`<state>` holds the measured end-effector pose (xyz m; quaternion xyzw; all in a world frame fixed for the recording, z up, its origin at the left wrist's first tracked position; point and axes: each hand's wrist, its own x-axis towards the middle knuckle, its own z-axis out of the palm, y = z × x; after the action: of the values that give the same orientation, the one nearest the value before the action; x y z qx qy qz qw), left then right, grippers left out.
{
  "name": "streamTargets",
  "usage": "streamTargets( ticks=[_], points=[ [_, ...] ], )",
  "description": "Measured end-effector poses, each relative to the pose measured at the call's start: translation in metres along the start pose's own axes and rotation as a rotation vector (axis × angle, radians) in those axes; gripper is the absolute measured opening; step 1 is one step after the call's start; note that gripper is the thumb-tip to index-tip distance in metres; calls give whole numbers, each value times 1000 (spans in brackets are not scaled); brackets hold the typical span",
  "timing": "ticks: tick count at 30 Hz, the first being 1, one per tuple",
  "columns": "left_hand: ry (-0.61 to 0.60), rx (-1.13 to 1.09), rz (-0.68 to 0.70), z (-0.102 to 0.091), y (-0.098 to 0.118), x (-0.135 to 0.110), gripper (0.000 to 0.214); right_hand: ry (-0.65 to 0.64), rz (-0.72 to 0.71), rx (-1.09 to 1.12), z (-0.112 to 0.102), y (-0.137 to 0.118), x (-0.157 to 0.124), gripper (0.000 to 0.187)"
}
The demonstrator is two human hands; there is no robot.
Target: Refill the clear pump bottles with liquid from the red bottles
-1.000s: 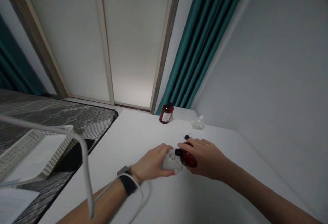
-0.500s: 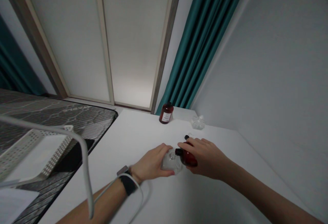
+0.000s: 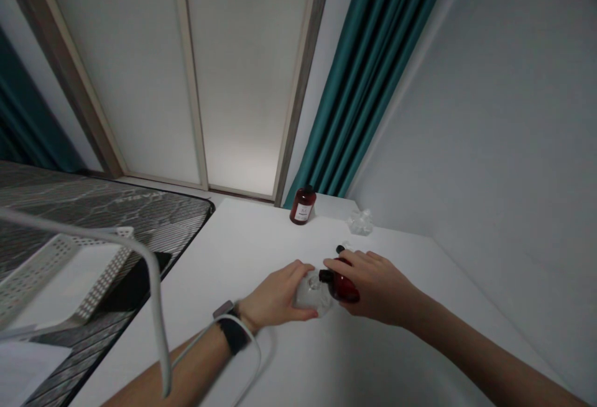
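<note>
My left hand [image 3: 282, 295], with a dark watch on its wrist, is closed around a clear container [image 3: 308, 294] on the white table. In my right hand [image 3: 373, 286] is a dark red-brown bottle [image 3: 344, 288] with a black neck, tilted so that the neck points left over the clear container. Whether liquid is flowing is too small to make out. Just behind my right fingers a small black cap or knob [image 3: 340, 249] shows; what it belongs to is mostly hidden.
A labelled brown bottle [image 3: 302, 205] stands upright at the table's far edge. Crumpled clear plastic [image 3: 360, 222] lies to its right. A white perforated basket [image 3: 100, 276] is at the left, behind a pale curved bar [image 3: 152, 264]. A white cable [image 3: 255, 348] crosses my left wrist.
</note>
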<state>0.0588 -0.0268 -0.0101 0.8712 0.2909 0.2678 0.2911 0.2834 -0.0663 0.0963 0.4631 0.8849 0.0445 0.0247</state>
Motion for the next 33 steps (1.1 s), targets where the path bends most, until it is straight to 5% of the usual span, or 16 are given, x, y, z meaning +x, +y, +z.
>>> streamTargets(
  ticks=[33],
  points=[
    [6,8,14,2,-3,0,70,-8,-1,-15,-2,-3,-1,62]
  ],
)
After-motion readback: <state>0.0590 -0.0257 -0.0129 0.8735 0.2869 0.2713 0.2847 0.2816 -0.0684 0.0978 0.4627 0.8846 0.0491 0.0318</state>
